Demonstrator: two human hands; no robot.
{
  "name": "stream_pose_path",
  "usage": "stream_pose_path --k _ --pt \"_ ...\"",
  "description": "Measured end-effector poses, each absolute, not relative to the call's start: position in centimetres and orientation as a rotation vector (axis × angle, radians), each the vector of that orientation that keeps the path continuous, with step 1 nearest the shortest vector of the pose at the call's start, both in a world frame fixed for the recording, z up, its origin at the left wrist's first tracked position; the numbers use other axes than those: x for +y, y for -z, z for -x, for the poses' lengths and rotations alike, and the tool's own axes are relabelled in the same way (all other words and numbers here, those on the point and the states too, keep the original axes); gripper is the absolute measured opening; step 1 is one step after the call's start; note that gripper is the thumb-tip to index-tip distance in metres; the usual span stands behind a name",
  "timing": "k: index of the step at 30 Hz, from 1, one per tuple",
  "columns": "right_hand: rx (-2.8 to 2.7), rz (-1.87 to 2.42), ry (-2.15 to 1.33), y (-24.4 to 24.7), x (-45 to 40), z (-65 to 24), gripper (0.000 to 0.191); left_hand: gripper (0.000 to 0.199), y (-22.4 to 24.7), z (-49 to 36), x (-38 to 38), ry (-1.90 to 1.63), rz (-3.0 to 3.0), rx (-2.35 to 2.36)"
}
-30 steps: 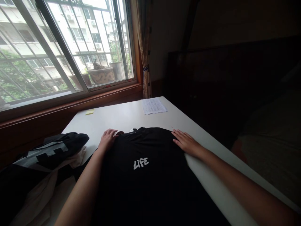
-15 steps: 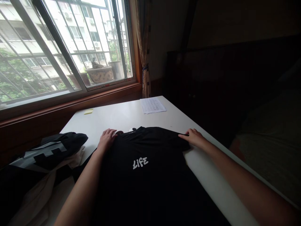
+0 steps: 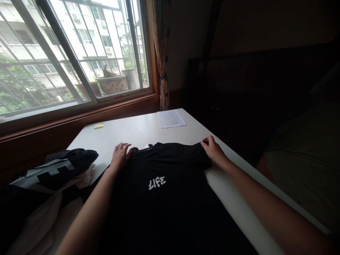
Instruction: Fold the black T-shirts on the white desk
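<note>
Shifted forward, the black sleeve (image 3: pixel 198 155) is pinched at its outer corner by the nearer right hand (image 3: pixel 214 150); any grip by the left hand (image 3: pixel 120 156) cannot be told.

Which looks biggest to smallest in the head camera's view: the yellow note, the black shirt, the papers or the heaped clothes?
1. Black shirt
2. Heaped clothes
3. Papers
4. Yellow note

The shirt and heap run out of frame, so this ranks their visible parts.
</note>
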State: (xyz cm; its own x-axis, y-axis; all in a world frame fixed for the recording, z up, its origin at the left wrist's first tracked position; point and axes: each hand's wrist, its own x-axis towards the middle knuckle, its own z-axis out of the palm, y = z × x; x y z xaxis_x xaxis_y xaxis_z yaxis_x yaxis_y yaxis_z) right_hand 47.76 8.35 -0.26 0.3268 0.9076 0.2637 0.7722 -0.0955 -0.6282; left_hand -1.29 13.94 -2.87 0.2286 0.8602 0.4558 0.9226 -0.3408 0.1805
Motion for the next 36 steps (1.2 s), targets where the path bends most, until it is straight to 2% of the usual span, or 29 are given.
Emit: stream_pose_path --k 5,11,17,19,23,25,29,36 --pt "-1.608 1.879 -0.114 -1.7 7.7 -45.3 0.033 0.027 0.2 -3.4 13.1 0.77 2.479 -1.532" --pt "-1.688 1.769 -0.192 -3.8 6.7 -41.3 0.041 0.023 -1.3 -11.1 9.8 0.763 2.887 -1.233" --pt "-2.053 1.35 -0.764 -5.1 3.3 -37.8 0.058 0.026 0.0 -13.4 8.7 0.762 3.016 -1.281" --pt "-2.091 1.285 -0.823 -5.3 2.2 -37.9 0.053 0.027 0.1 -13.4 8.7 0.793 3.025 -1.342" --pt "-2.092 1.363 -0.6 -4.6 0.7 -40.5 0.033 0.027 -0.4 -13.7 8.6 0.827 3.043 -1.456" --pt "-2.149 1.396 -0.564 -3.8 0.1 -42.3 0.033 0.027 -0.7 -14.3 8.5 0.834 3.056 -1.509" --pt "-2.221 1.464 -0.601 -2.0 -1.1 -45.2 0.048 0.035 -0.9 -16.2 8.7 0.837 3.091 -1.6" --pt "-2.204 1.394 -0.518 -0.2 -1.7 -45.6 0.033 0.059 -0.1 -19.9 10.0 0.823 3.068 -1.771"
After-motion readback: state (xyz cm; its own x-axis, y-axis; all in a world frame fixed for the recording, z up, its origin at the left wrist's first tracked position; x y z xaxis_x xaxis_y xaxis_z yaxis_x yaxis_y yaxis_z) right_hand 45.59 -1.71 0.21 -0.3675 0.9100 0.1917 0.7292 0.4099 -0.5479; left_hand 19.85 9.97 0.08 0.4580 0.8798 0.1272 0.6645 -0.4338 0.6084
